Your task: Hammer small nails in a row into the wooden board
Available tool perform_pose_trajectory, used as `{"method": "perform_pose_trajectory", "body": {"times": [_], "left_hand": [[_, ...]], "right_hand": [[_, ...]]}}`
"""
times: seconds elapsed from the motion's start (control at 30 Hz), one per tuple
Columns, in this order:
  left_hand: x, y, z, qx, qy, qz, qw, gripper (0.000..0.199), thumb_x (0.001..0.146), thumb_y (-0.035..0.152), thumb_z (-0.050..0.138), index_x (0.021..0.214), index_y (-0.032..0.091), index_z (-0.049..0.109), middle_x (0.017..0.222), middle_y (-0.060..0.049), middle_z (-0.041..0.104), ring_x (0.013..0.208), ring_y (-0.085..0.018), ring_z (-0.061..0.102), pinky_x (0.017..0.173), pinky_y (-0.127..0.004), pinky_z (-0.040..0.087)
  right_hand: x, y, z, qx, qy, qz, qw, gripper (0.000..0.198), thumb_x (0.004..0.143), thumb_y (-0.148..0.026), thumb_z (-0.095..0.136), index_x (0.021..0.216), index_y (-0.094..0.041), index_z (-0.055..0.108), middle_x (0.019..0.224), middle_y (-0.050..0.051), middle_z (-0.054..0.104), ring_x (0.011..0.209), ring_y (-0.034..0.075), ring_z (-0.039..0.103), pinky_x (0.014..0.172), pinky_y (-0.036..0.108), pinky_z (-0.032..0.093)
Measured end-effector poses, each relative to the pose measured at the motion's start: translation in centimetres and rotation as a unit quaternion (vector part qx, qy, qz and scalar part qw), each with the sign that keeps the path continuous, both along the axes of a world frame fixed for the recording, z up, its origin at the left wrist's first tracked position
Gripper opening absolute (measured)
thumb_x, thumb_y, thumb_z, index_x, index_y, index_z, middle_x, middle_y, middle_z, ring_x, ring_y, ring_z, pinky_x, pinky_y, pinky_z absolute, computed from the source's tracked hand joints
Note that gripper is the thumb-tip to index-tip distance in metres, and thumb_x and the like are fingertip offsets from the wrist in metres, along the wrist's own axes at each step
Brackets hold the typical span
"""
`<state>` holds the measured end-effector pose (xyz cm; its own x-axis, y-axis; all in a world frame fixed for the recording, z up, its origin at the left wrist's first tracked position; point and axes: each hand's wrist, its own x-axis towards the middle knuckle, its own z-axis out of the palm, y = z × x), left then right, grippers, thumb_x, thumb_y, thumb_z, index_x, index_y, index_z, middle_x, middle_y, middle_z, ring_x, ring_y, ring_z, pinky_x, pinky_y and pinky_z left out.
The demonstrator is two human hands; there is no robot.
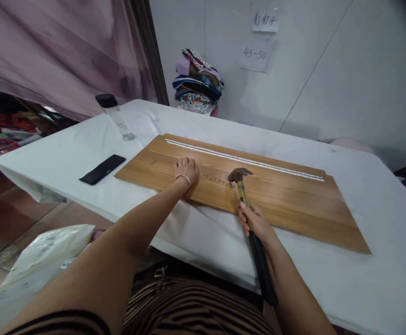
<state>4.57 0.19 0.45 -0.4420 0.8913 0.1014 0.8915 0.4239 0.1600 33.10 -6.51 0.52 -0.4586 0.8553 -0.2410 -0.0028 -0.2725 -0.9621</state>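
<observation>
White table (388,218), one phone (102,169), one board (294,200) under left grip (186,171), closure unclear, right grip (254,220) tight around one hammer (243,191).

Board (287,200): brown wood grain, lying flat on the table (393,223). Row of small dark points (215,179): short, on the board's upper face; nature too small to determine. Hammer (256,249): rust-brown claw head over the board by the row's right end, yellowish upper shaft, black grip; slanted.

Glossy wooden board (267,194); metal hammerhead (237,175)
</observation>
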Motion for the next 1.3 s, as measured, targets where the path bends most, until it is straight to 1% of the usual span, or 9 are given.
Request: {"method": "perform_pose_trajectory", "body": {"times": [0.37,0.57,0.8,1.0,1.3], "left_hand": [[0.06,-0.05,0.16,-0.002,-0.006,0.003,1.000,0.047,0.097,0.034,0.032,0.128,0.023,0.066,0.139,-0.015,0.059,0.131,-0.032,0.047,0.105,-0.049,0.036],[0.09,-0.04,0.15,-0.002,-0.003,0.003,1.000,0.046,0.097,0.035,0.032,0.127,0.024,0.066,0.138,-0.014,0.059,0.130,-0.031,0.048,0.105,-0.048,0.036],[0.19,-0.12,0.32,-0.004,-0.005,0.005,1.000,0.046,0.097,0.034,0.032,0.126,0.023,0.066,0.138,-0.015,0.060,0.131,-0.031,0.048,0.106,-0.048,0.036],[0.13,-0.14,0.29,-0.007,0.005,0.004,1.000,0.045,0.098,0.034,0.032,0.124,0.024,0.066,0.138,-0.013,0.060,0.130,-0.030,0.049,0.106,-0.047,0.037],[0.31,-0.18,0.51,-0.005,-0.004,0.005,1.000,0.046,0.098,0.034,0.032,0.126,0.022,0.066,0.138,-0.015,0.059,0.132,-0.031,0.048,0.107,-0.047,0.036]], "right_hand": [[-0.07,0.07,-0.06,-0.005,0.005,0.002,1.000,0.057,0.072,-0.073,0.070,0.082,-0.024,0.045,0.053,-0.012,0.043,0.032,0.004,0.034,0.027,0.018,0.035],[-0.12,0.13,-0.04,-0.012,0.013,-0.001,1.000,0.054,0.073,-0.071,0.070,0.086,-0.023,0.047,0.053,-0.012,0.043,0.033,0.005,0.034,0.027,0.018,0.035],[-0.15,0.14,-0.10,-0.011,0.004,0.006,1.000,0.056,0.073,-0.072,0.069,0.081,-0.024,0.044,0.053,-0.012,0.043,0.033,0.004,0.034,0.026,0.018,0.034],[-0.20,0.18,-0.22,-0.008,0.010,0.002,1.000,0.056,0.072,-0.073,0.069,0.080,-0.024,0.044,0.053,-0.012,0.043,0.032,0.004,0.034,0.026,0.018,0.035],[-0.15,0.22,-0.41,-0.005,0.011,0.001,1.000,0.054,0.074,-0.072,0.068,0.082,-0.023,0.046,0.054,-0.011,0.043,0.033,0.005,0.033,0.027,0.018,0.035]]}}
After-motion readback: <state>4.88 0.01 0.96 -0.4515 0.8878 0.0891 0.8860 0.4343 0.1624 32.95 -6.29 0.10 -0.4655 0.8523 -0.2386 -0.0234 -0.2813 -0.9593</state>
